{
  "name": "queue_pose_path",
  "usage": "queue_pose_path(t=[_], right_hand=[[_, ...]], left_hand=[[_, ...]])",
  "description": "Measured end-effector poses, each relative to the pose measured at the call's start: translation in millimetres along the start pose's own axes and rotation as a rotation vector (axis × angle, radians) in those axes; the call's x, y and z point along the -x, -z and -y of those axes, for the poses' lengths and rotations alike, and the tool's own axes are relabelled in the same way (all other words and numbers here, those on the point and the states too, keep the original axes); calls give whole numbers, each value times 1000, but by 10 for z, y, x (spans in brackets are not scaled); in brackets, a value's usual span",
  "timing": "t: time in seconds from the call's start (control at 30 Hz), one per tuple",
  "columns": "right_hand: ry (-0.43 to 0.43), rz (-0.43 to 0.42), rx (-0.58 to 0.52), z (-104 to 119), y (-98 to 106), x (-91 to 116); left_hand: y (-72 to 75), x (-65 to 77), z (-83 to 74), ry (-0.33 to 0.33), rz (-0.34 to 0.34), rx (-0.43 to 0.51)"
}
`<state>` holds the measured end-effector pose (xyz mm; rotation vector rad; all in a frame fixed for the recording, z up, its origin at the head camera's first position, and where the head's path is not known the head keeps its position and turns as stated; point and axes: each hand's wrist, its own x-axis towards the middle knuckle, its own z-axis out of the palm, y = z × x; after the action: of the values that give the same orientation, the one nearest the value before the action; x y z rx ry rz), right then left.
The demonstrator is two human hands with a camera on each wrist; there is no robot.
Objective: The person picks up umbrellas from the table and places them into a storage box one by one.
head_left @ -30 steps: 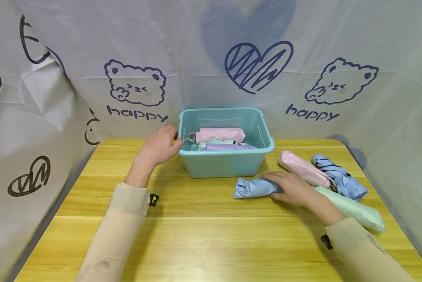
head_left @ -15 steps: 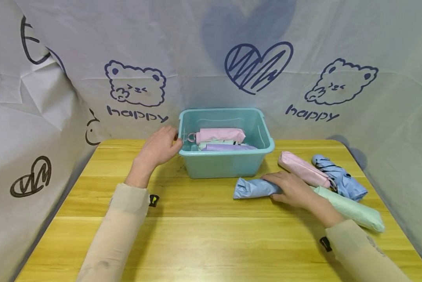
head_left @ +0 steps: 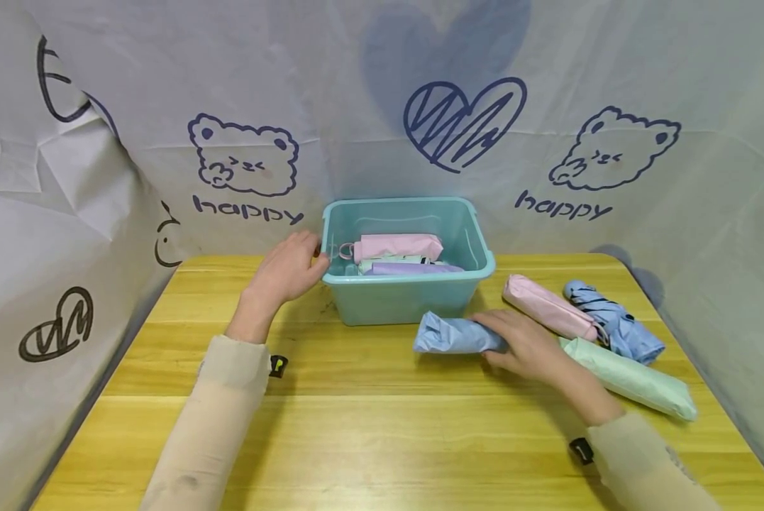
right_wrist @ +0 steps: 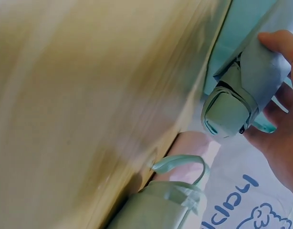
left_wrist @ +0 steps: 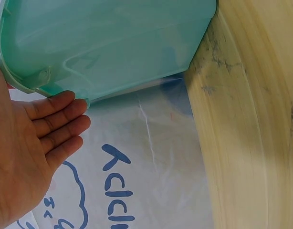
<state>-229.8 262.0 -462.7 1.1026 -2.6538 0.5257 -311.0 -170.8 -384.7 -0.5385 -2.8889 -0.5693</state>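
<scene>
My right hand (head_left: 522, 344) grips a folded light-blue umbrella (head_left: 448, 335) near its right end, holding it just above the table in front of the bin. In the right wrist view, thumb and fingers wrap the umbrella (right_wrist: 266, 67), its handle end facing the camera. At the teal plastic bin (head_left: 401, 301), my left hand (head_left: 286, 270) touches the left rim. The left wrist view shows that hand's fingers (left_wrist: 63, 126) nearly straight against the bin's outside; its thumb is mostly hidden. Inside the bin lie a pink umbrella (head_left: 397, 246), a purple one (head_left: 413, 268) and a pale patterned one between them.
On the table's right side lie a pink folded umbrella (head_left: 547, 305), a blue one with black stripes (head_left: 618, 323) and a mint-green one (head_left: 633, 380). A white printed curtain (head_left: 362, 156) hangs directly behind the bin and along both sides of the wooden table (head_left: 382, 440).
My right hand has lifted the blue umbrella slightly off the table and moved it a little left, toward the bin. My left hand stays at the bin's rim.
</scene>
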Motion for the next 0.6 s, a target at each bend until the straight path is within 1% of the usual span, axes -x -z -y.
queue_pose_path(t=[0.2, 0.5, 0.6], right_hand=[[1, -94, -14, 61, 14, 0], [100, -309, -73, 114, 34, -71], [99, -354, -86, 132, 45, -89]], left_hand=[[0, 7, 0, -2, -4, 9], [-5, 17, -6, -3, -18, 17], [-7, 18, -7, -2, -20, 18]])
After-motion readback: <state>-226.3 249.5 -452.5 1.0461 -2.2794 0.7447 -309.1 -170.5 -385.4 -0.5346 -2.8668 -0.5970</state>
